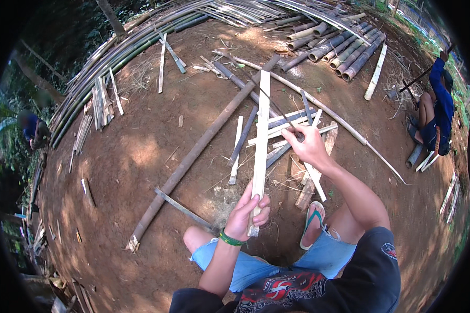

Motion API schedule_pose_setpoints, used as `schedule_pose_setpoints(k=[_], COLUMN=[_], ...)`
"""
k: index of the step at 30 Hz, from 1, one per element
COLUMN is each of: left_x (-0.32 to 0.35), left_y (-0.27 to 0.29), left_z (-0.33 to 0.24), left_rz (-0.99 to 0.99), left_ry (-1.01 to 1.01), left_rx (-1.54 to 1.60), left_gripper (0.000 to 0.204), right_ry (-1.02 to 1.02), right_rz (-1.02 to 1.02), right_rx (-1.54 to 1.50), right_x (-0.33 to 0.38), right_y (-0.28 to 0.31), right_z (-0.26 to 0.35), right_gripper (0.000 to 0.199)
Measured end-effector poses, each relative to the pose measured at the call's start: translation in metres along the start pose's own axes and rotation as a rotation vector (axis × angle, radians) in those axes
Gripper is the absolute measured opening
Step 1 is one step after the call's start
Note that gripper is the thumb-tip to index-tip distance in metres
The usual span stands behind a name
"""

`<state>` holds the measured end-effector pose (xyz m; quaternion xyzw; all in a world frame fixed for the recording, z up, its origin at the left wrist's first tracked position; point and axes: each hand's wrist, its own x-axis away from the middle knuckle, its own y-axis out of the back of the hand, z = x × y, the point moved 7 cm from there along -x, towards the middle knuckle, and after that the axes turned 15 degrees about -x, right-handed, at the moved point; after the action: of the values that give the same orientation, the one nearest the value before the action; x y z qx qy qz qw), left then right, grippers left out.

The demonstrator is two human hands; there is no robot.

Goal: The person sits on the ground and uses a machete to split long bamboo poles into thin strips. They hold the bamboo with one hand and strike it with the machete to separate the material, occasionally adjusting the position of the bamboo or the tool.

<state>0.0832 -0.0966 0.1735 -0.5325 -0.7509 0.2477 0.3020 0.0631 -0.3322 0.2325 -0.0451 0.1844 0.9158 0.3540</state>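
Observation:
My left hand (249, 211), with a green band at the wrist, grips the near end of a long pale bamboo slat (261, 130) that points away from me over the dirt. My right hand (309, 145) is raised to the right of the slat and closed on the handle of a thin dark blade (266, 99), which reaches up-left across the slat. Split bamboo strips (292, 128) lie under and beyond my right hand. My bent knees in blue shorts and a foot in a green sandal (312, 221) are below.
A long dark bamboo pole (198, 148) lies diagonally at left. Stacked bamboo culms (344, 49) sit at the top right, long poles (115, 57) curve along the left edge. One person (437, 112) in blue sits at right; another person (34, 130) crouches far left.

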Motion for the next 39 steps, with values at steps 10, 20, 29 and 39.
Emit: schedule_pose_setpoints(k=[10, 20, 29, 39], left_x=[-0.007, 0.021, 0.035, 0.05], left_y=[0.006, 0.005, 0.001, 0.004], left_z=[0.001, 0.016, 0.031, 0.057], left_rz=[-0.184, -0.185, -0.197, -0.105], left_ry=[-0.055, -0.039, 0.009, 0.047], left_rx=[-0.335, -0.355, -0.332, -0.279], left_gripper=[0.057, 0.074, 0.073, 0.073], right_ry=[0.36, 0.281, 0.17, -0.133], right_rz=[0.408, 0.42, 0.32, 0.171], right_rx=[0.436, 0.599, 0.605, 0.576], right_x=[0.038, 0.022, 0.0, -0.056], right_y=[-0.057, -0.05, -0.032, 0.017], right_z=[-0.001, -0.014, -0.036, -0.09], right_gripper=[0.017, 0.016, 0.014, 0.024])
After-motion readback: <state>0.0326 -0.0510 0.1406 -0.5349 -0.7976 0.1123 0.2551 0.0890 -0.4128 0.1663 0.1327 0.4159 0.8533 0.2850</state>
